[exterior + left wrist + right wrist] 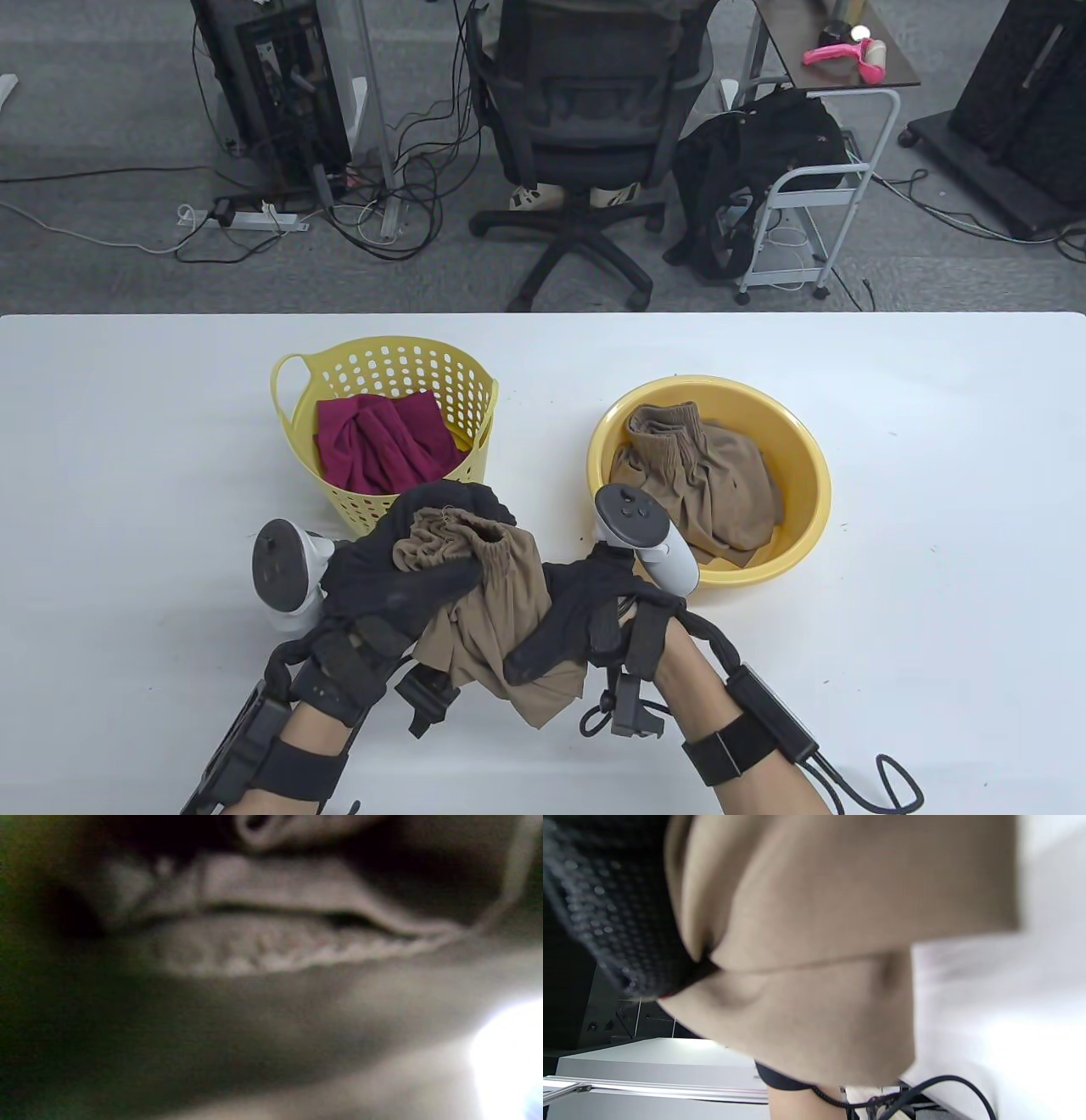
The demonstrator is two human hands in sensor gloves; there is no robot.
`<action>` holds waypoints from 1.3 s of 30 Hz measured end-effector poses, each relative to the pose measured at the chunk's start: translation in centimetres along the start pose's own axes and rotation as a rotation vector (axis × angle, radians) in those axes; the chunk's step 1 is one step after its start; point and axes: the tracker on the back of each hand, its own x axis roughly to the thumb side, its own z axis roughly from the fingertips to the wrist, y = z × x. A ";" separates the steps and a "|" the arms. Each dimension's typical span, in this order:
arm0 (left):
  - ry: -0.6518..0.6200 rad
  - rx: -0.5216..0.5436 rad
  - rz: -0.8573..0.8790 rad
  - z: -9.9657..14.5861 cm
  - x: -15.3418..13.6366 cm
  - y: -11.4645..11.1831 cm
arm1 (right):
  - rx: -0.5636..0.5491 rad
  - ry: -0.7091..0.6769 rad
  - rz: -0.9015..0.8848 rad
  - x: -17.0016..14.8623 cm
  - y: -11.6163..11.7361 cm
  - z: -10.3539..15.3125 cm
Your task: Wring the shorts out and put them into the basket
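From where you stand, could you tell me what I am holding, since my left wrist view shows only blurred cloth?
Observer: Both hands grip one pair of tan shorts, the left hand at the gathered waistband, the right hand lower down.
Operator: Thank you. Where is the basket?
Observer: The yellow perforated basket stands just beyond your left hand and already holds a dark red garment.
Operator: Is anything left to wring?
Observer: Yes, a second tan garment lies in the yellow basin, beyond your right hand.
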 end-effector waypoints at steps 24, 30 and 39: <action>0.159 0.069 -0.503 1.0 -0.3 -0.4 | -0.468 0.084 0.823 4.0 1.0 1.3; 0.211 0.103 -0.574 1.3 -0.4 -0.5 | -0.549 0.075 1.025 4.7 1.8 1.2; 0.286 0.125 -0.617 1.5 -0.8 -0.7 | -0.597 0.037 1.200 4.8 2.5 1.3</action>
